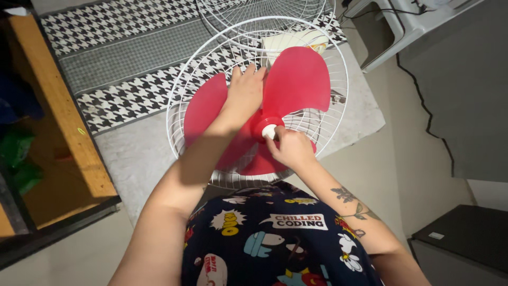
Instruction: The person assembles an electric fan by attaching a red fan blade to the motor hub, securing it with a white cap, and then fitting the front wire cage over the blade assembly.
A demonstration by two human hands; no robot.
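**Both hands on the red fan blade inside its wire guard**

A red three-lobed fan blade (296, 79) sits inside a round white wire guard (182, 90), which rests tilted over a grey mat (132, 153) and the person's lap. The left hand (244, 92) lies flat and spread on the blade, its palm pressed between the left lobe and the upper right lobe, fingers pointing away from the body and reaching towards the top of the guard. It is not clenched; it presses on the blade rather than gripping it.

The right hand (290, 147) is just below and to the right of the blade's centre, its fingers pinched around the small white cap (269, 131) on the red hub. The two hands are near each other, with the hub between them.

Behind the guard lies a cream motor housing (288, 39), and beyond it a second white wire guard (264, 10) on a black-and-white houndstooth rug (116, 21). A wooden frame (58, 100) runs along the left.
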